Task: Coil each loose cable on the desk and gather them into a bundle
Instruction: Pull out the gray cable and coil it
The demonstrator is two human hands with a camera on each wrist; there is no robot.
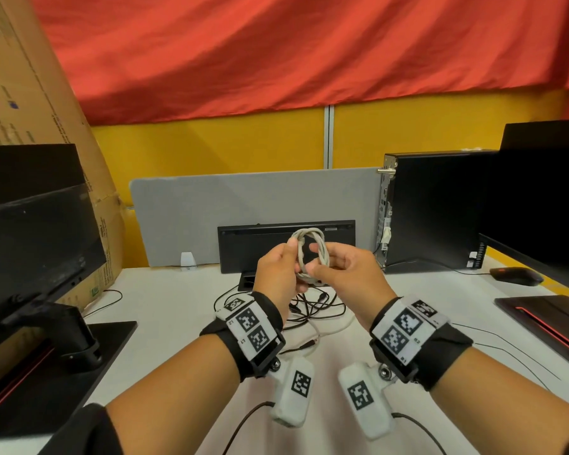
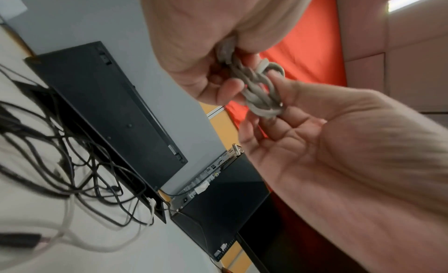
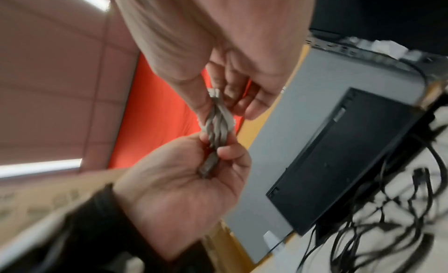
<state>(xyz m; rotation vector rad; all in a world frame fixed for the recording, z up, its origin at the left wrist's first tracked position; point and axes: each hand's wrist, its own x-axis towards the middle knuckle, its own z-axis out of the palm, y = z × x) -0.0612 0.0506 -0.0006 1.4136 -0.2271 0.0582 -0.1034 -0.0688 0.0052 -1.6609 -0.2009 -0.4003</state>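
A grey cable wound into a small coil [image 1: 309, 249] is held above the desk, in front of the upright keyboard. My left hand [image 1: 291, 259] pinches the coil's left side, and my right hand [image 1: 321, 262] grips its right side with curled fingers. The left wrist view shows the coil [image 2: 261, 91] twisted between both hands. In the right wrist view the coil [image 3: 218, 123] stands edge-on, with a plug end lying in the left palm. Below the hands, loose black cables [image 1: 312, 307] lie tangled on the white desk [image 1: 165, 356], with a white cable [image 1: 337, 326] beside them.
A black keyboard [image 1: 263, 251] leans against a grey divider [image 1: 211, 218]. A black PC tower [image 1: 440, 208] and a monitor stand at the right, with a mouse [image 1: 516, 275] near them. Another monitor [image 1: 30, 231] and a cardboard box [image 1: 20, 93] fill the left.
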